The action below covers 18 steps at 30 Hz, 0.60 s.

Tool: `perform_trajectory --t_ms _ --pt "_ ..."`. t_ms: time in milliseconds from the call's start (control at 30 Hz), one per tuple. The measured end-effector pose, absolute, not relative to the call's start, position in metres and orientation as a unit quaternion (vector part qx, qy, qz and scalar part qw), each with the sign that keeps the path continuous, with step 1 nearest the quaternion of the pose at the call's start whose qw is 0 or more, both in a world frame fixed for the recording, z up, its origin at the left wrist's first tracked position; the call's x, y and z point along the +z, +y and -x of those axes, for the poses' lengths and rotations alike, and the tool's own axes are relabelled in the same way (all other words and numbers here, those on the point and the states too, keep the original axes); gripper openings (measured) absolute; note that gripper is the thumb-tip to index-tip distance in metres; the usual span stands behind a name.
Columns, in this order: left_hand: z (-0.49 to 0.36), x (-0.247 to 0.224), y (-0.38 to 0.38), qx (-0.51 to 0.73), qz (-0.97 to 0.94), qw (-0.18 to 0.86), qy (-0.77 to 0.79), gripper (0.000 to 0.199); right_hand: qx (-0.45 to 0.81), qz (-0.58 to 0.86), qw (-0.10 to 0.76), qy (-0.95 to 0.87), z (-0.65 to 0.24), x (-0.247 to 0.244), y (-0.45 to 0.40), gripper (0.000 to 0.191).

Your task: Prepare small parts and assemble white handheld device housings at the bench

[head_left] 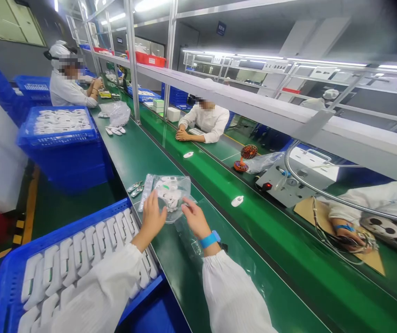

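A clear plastic bag [184, 182] lies on the green bench in front of me, with several small white parts [170, 196] inside. My left hand [152, 216] is at the bag's near left side, fingers stretched and thumb apart. On the other side, my right hand [195, 219] has its fingertips at the bag's right edge, thumb and fingers apart. Whether either hand presses on the plastic is hard to tell. Just left of the bag are small circuit boards [136, 188]. Another sheet of clear plastic [195, 247] lies under my right wrist.
A blue crate [9, 282] of white device housings [80, 249] stands at my left. White devices [237, 200] sit on the green conveyor belt [215, 182]. Beyond it are a grey machine [285, 180] and a co-worker's hand [349, 238]. Other people sit along the line; a shelf [254, 99] runs overhead.
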<state>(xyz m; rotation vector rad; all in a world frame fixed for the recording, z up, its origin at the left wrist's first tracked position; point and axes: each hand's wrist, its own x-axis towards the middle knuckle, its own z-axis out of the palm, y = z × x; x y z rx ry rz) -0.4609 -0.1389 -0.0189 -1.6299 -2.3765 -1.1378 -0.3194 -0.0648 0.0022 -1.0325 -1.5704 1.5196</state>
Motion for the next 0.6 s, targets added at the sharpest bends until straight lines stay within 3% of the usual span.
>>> perform_trajectory --t_ms 133,367,600 --pt "0.472 -0.022 -0.142 -0.373 0.521 0.0 -0.768 0.053 0.541 0.447 0.393 -0.595 0.239 -0.006 -0.085 0.031" --pt "0.448 -0.054 -0.215 -0.351 0.502 -0.052 -0.789 0.044 0.38 0.635 0.376 -0.558 0.112 -0.091 -0.159 0.034" --pt "0.36 -0.085 -0.27 -0.326 0.549 -0.111 -0.761 0.037 0.241 0.664 0.312 -0.635 0.115 -0.108 -0.172 0.068"
